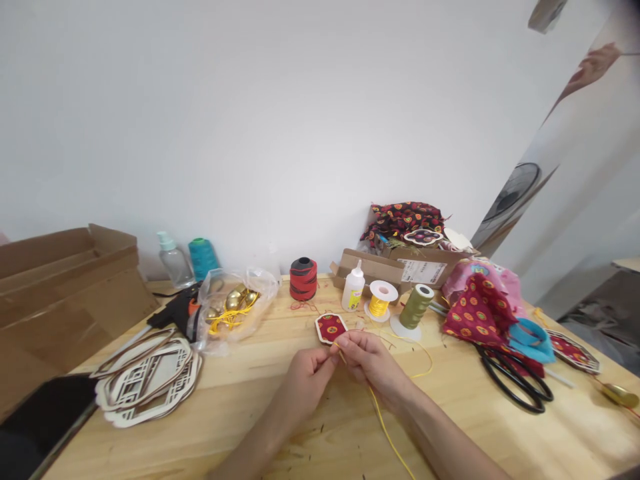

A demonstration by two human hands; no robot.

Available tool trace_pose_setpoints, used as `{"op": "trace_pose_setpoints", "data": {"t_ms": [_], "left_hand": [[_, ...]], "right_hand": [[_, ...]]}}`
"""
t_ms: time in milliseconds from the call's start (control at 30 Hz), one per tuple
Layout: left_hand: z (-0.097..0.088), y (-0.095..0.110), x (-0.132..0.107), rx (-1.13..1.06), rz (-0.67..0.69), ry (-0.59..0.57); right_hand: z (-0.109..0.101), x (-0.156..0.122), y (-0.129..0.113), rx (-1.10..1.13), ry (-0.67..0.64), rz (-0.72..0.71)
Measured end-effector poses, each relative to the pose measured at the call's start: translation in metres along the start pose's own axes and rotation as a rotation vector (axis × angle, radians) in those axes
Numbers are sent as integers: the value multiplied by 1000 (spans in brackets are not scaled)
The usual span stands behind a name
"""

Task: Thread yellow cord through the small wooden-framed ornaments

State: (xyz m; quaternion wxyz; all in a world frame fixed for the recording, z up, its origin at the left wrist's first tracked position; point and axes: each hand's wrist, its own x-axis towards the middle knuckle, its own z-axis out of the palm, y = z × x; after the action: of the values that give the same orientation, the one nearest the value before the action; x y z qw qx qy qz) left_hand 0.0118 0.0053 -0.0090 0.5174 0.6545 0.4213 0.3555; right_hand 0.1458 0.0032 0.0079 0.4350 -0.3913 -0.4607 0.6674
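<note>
My left hand point(306, 379) and my right hand point(371, 363) meet at the middle of the wooden table point(450, 427), fingers pinched together on a thin yellow cord point(383, 420) that trails toward me and loops off to the right. Just beyond the fingertips lies a small red fabric-covered ornament point(331, 327) with a pale wooden rim; the cord seems to run to it. A yellow cord spool point(380, 301), an olive thread cone point(415, 308) and a white glue bottle point(353, 287) stand just behind.
A cardboard box point(60, 293) sits at left, with stacked wooden lattice frames point(147, 380) and a bag of gold bells point(233, 303). A red-black spool point(303, 279), teal cone point(203, 258) and spray bottle point(175, 261) stand at the back. Black scissors point(515, 383) and patterned fabric point(480, 310) lie right.
</note>
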Motion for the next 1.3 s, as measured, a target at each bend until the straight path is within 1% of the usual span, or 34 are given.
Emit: {"op": "trace_pose_setpoints", "data": {"t_ms": [133,200,300,433,600,733,867,967,1033,1167,1300], "left_hand": [[-1,-2,0,-6,-6,37],[-1,-2,-1,-13,-29,50],[-2,0,-4,-53,-52,42],[-3,3,-5,-128,-121,4],[-2,3,-2,-165,-150,62],[-2,-3,0,-214,-194,89],[-1,-8,2,-221,-213,106],[-2,-5,2,-224,-229,121],[-4,1,1,-277,-257,137],[-9,13,-2,-408,-352,155],[-10,16,-2,-458,-373,180]], "right_hand": [[-1,-1,-2,23,-57,74],[-2,-1,-2,-37,-70,71],[0,0,0,-237,-54,-19],[0,3,8,-515,10,-158],[-1,4,12,-898,126,-328],[0,1,8,-1103,199,-389],[0,0,5,-1265,209,-405],[-1,1,5,-1327,192,-404],[-3,1,6,-1330,189,-409],[-5,1,5,-1262,166,-489],[-6,0,3,-1197,146,-567]]}}
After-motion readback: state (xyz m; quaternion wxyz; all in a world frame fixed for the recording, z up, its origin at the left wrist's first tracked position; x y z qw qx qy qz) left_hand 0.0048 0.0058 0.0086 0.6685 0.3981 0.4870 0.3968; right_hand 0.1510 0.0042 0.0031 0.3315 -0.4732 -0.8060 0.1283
